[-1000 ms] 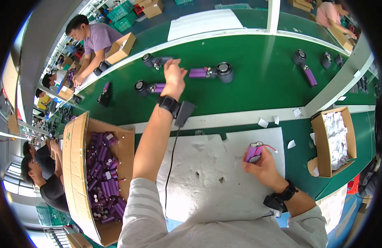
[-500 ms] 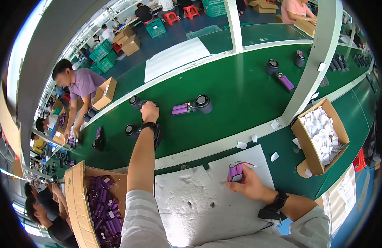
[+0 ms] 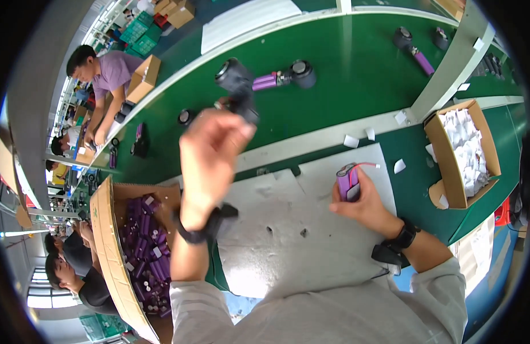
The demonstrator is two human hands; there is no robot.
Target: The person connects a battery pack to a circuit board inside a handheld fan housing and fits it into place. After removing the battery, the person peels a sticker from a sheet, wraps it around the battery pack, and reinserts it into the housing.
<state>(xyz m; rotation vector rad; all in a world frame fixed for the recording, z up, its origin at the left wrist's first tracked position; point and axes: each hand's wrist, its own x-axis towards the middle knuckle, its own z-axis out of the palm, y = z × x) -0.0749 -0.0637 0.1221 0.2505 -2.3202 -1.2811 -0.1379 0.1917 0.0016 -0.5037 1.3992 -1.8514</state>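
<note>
My left hand (image 3: 210, 155), smeared by motion, is closed on a black round-headed device housing (image 3: 235, 80) and holds it above the near side of the green belt. The housing's cylindrical head points away from me. In my right hand (image 3: 365, 205), over the white work mat (image 3: 265, 252), is a purple battery pack (image 3: 346, 184). The pack stands upright between thumb and fingers, and a red wire with a small white plug sticks out to its right. Beyond my left hand, another black housing (image 3: 303, 74) lies on the belt with a purple pack joined to it.
On my left stands a cardboard box (image 3: 104, 252) full of purple battery packs. A smaller carton (image 3: 488, 137) of white paper scraps is on the right, by a white post (image 3: 448, 80). More housings lie along the green belt (image 3: 356, 80). A co-worker in purple (image 3: 113, 71) works across at far left.
My left hand has lifted the black housing off the belt and drawn it nearer. My right hand still holds the battery pack. The whole view has tilted downward.
</note>
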